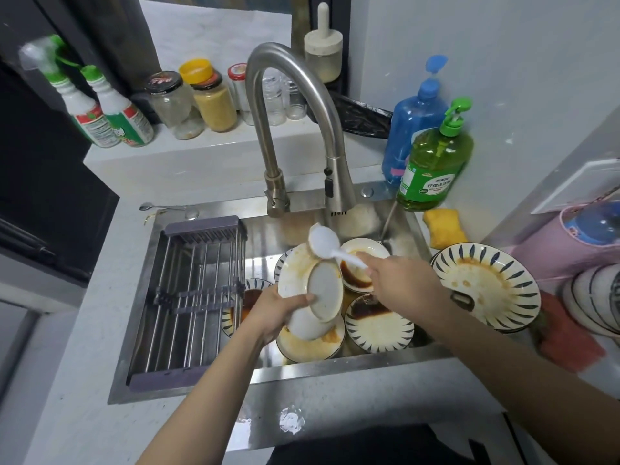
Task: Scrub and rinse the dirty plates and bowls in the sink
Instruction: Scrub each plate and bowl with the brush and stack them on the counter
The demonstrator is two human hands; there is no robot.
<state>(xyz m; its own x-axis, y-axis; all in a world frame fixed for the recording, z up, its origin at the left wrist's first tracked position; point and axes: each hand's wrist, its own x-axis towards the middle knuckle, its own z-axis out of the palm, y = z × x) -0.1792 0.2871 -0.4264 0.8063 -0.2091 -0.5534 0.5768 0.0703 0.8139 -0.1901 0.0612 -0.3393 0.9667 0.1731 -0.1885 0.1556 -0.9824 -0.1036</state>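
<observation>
My left hand (280,308) grips a white bowl (320,298), tilted on its side over the steel sink (369,359). With my right hand (399,281) I hold a white plastic rice spoon (327,245) by its handle, its scoop raised under the faucet head (339,193). Under the bowl lie several dirty plates: an orange-stained one (302,345), a blue-striped plate with dark sauce (379,330), and a small dish with brown sauce (360,260). No water stream is visible.
A metal drying rack (191,297) spans the sink's left half. A large stained striped bowl (486,285) sits on the right counter beside stacked bowls (593,298), a red cloth (567,337) and a yellow sponge (444,226). Green detergent bottle (434,159) and jars (214,95) stand behind.
</observation>
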